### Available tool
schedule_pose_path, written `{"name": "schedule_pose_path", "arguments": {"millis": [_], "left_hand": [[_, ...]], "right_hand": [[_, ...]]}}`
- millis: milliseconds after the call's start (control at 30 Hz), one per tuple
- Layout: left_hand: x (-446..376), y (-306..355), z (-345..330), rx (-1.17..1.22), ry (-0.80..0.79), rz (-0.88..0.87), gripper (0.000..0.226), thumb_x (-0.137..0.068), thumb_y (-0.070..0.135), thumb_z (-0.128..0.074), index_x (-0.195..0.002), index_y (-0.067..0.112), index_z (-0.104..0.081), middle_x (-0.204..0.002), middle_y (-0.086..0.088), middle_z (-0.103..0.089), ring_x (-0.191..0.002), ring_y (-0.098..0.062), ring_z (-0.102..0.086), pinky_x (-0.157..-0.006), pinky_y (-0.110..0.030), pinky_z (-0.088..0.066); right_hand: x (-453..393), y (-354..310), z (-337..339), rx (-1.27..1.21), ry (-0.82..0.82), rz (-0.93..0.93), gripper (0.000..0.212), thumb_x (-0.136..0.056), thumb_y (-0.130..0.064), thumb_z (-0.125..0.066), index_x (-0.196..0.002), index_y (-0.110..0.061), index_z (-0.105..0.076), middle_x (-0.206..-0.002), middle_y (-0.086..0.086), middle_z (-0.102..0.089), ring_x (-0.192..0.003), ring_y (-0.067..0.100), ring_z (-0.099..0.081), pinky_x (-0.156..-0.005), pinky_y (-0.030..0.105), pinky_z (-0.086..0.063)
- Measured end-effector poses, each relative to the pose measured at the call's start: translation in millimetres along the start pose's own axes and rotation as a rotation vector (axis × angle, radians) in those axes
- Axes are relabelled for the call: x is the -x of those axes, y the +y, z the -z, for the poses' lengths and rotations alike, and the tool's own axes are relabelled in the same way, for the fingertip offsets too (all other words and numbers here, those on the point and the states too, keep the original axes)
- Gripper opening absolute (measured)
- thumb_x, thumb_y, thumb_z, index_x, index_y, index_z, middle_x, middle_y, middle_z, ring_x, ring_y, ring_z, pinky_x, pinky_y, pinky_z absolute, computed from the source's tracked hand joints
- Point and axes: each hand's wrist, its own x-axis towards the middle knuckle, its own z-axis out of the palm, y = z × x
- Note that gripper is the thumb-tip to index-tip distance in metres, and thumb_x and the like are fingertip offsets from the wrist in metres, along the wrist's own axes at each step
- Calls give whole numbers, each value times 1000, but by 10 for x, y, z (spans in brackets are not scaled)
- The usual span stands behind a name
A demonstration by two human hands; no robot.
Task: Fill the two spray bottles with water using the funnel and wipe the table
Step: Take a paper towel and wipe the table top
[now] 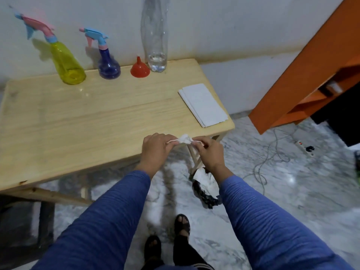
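Crumpled white tissue (184, 138): pinched between left hand (155, 148) and right hand (208, 151), at near table edge (109, 160).

- Wooden table (97, 117): light, pale-grained top on slim wooden legs, set against a white wall.
- Yellow spray bottle (67, 63): back left of the top, pink-and-blue trigger head.
- Blue spray bottle (108, 65): just right of the yellow one, blue-and-pink trigger head.
- Red funnel (139, 68): standing wide mouth down, spout up, between the blue bottle and the clear bottle.
- Clear plastic bottle (156, 45): tall, upright, a little water in its base, close beside the funnel.
- Stack of white paper napkins (203, 105): folded flat, near the right edge.
- Marble-patterned floor (282, 191): bears the table, a grey cable (266, 164) and a dark bag with crumpled white paper (205, 187) by the table leg.
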Motion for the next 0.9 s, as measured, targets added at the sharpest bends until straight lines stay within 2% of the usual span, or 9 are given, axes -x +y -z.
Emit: {"name": "schedule_pose_path", "arguments": {"millis": [133,233,333,400,467,567,633,800,900], "left_hand": [[-104,344,84,264,-66,39,16,-81,33,-70,-93,24,-74,-94,1,-71,-92,-17,-58,-79,-27,-41],[-131,626,45,389,-85,39,16,-80,29,-71,-93,21,-74,-97,3,-71,-88,-12,-59,-69,-12,-38],[-123,896,-94,452,-132,39,17,-80,29,-72,-94,20,-74,-94,6,-70,-82,-5,-57,-64,0,-35],[-121,1063,-239,486,-183,64,17,-80,30,-72,-94,22,-74,-94,8,-70,-82,-5,-59,-68,-3,-37],[-113,1198,-418,491,-246,77,17,-81,30,-71,-96,23,-73,-95,9,-69,-83,-8,-60,-73,-14,-40],[-129,1319,-752,485,-351,74,19,-84,32,-67,-99,22,-72,-95,10,-67,-86,-8,-59,-75,-22,-42],[-156,1362,-1020,425,-393,48,19,-86,33,-64,-101,23,-71,-95,9,-68,-87,-10,-60,-74,-21,-40],[-168,1400,-1808,357,-498,150,20,-90,29,-60,-103,18,-70,-105,3,-69,-95,-12,-61,-72,-13,-36],[-182,1424,-2259,254,-579,216,29,-90,34,-54,-110,18,-68,-113,1,-67,-101,-16,-60,-67,-13,-32]], "right_hand": [[103,-103,337,-131,119,-77,11,-82,-17,-70,-90,-12,-75,-88,1,-72,-80,15,-62,-69,14,-45],[153,-94,617,-154,185,-81,6,-81,-18,-72,-86,-15,-75,-82,2,-71,-74,17,-60,-71,30,-48],[205,-7,882,-149,229,-85,5,-81,-15,-71,-85,-14,-74,-79,2,-70,-71,19,-60,-69,32,-50],[230,115,1047,-140,248,-115,6,-82,-13,-70,-86,-12,-74,-77,2,-69,-67,14,-59,-62,22,-48],[249,281,1198,-105,254,-147,5,-82,-12,-69,-85,-12,-74,-75,0,-67,-60,7,-56,-56,12,-44],[228,633,1361,-73,251,-194,5,-82,-10,-69,-83,-10,-74,-77,1,-68,-68,13,-59,-65,23,-47],[186,907,1427,-52,225,-236,5,-82,-11,-69,-82,-11,-74,-76,-1,-68,-71,13,-60,-69,28,-48],[-6,1673,1516,-5,111,-345,7,-83,-14,-68,-85,-11,-74,-83,-1,-71,-77,10,-61,-73,25,-49],[-142,2161,1505,19,13,-444,9,-83,-17,-67,-89,-14,-73,-94,4,-73,-83,12,-61,-80,30,-49]]}}
